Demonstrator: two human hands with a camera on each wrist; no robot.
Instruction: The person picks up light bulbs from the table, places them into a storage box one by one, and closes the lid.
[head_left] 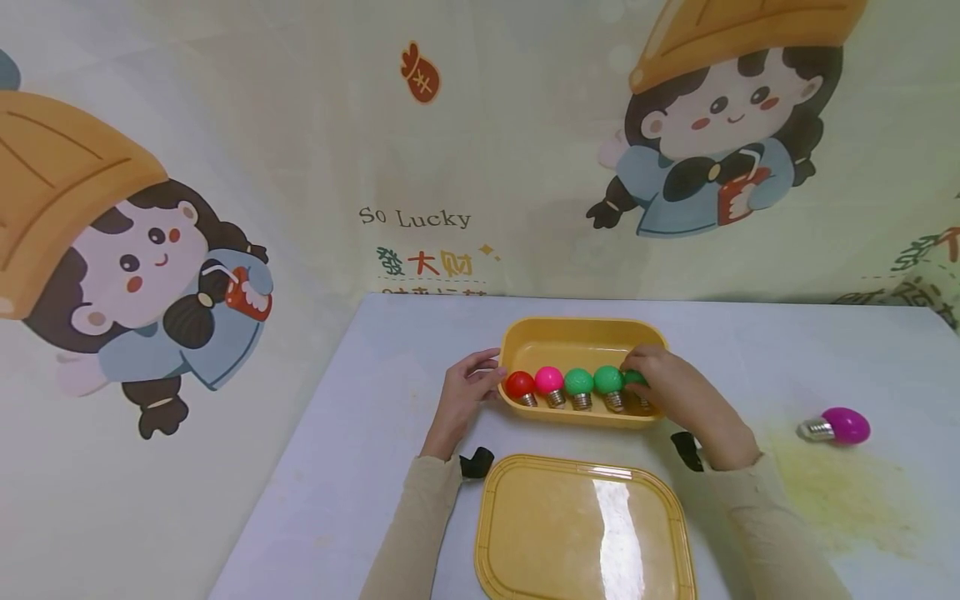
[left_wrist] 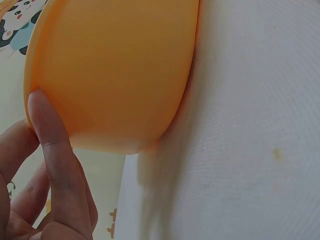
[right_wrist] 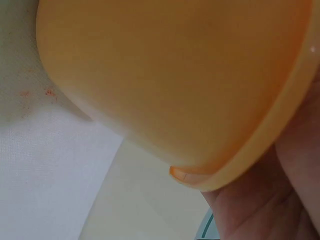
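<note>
The rightmost green bulb (head_left: 635,378) sat in the yellow box (head_left: 566,348), partly hidden by the right hand (head_left: 678,387), whose curled fingers gripped it. Left of it along the box's near side stood a row of four more, coloured tops away from the person and metal screw bases nearer: two green bulbs (head_left: 578,382), a pink bulb (head_left: 549,380) and a red bulb (head_left: 519,384). The left hand (head_left: 468,392) pinched the box's rim at its left end. Just in front of the box — between the person's beige sleeves (head_left: 420,517) — lay a flat yellow lid (head_left: 555,533). Well off to the right, a magenta bulb (head_left: 847,426) lay on its side on the white table (head_left: 360,467), near a yellowish stain (head_left: 847,492). Behind hung a pale backdrop (head_left: 525,167) with cartoon figures and lettering.
</note>
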